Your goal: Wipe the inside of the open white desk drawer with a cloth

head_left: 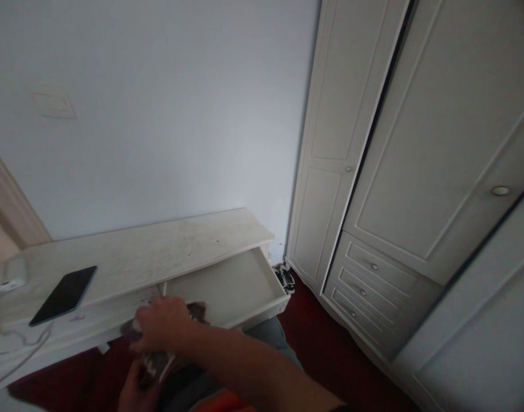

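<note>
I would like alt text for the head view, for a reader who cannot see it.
A person's left hand holds a dark patterned item, blurred, with the right hand over it, by an open drawer of a white table. A dark flat device lies on the table at left; a pale wardrobe stands at right.

The right hand [162,323] and, lower down, the left hand [138,390] grip a dark patterned item [158,363], too blurred to identify, in front of the white desk [158,246] and beside its pulled-out drawer [231,289]. A black tablet [65,294] lies on the desk near a cable [27,369]. Shoes [285,278] stand between desk and wardrobe [330,126] on red flooring [313,337].
</note>
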The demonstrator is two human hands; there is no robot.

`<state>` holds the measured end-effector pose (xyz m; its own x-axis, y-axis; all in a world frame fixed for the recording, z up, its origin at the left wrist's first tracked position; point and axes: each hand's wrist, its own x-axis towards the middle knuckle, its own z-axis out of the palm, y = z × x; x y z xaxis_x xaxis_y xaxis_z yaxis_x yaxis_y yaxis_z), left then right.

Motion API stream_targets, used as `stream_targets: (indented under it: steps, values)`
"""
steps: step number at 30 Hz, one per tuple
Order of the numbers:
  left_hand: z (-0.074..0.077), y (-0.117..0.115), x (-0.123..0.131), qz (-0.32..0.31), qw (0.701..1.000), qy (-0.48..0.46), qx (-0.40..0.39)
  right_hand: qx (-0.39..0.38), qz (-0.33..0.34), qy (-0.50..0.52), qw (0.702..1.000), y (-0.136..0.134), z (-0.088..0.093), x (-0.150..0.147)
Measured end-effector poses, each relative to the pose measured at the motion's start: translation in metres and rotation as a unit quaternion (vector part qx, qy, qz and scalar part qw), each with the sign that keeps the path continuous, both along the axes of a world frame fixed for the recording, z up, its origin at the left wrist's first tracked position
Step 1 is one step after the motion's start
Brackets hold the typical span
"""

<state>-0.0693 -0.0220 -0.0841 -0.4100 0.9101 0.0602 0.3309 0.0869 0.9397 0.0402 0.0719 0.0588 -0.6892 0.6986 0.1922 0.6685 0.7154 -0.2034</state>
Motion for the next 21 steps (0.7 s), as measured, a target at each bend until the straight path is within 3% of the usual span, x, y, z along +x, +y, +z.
stream_targets:
  steps: [4, 7, 9, 12, 16, 19, 21]
  values:
    - [0.008, -0.005, 0.007, -0.002, 1.0, 0.017, -0.016, 0.016, -0.09, 0.04, 0.995, 0.036, 0.013, 0.005]
    - [0.014, -0.007, 0.011, 0.008, 0.999, 0.028, -0.012, -0.014, -0.118, 0.038, 0.992, 0.046, 0.02, 0.005]
    - [0.017, -0.008, 0.014, 0.008, 1.0, 0.015, -0.018, -0.049, -0.089, 0.004, 0.995, 0.046, 0.026, 0.005]
    - [0.02, -0.007, 0.014, 0.008, 1.0, 0.009, -0.013, -0.105, 0.01, -0.077, 0.991, 0.035, 0.034, 0.007]
    - [0.019, -0.002, 0.006, -0.007, 1.0, 0.021, -0.008, -0.141, 0.136, -0.152, 0.969, 0.002, 0.028, 0.01]
    - [0.018, 0.0, 0.002, -0.031, 0.999, 0.003, 0.011, -0.082, 0.138, -0.154, 0.975, -0.022, 0.016, 0.03]
    - [0.02, -0.002, 0.004, -0.021, 1.0, -0.01, -0.005, -0.045, 0.111, -0.151, 0.981, -0.031, 0.013, 0.061]
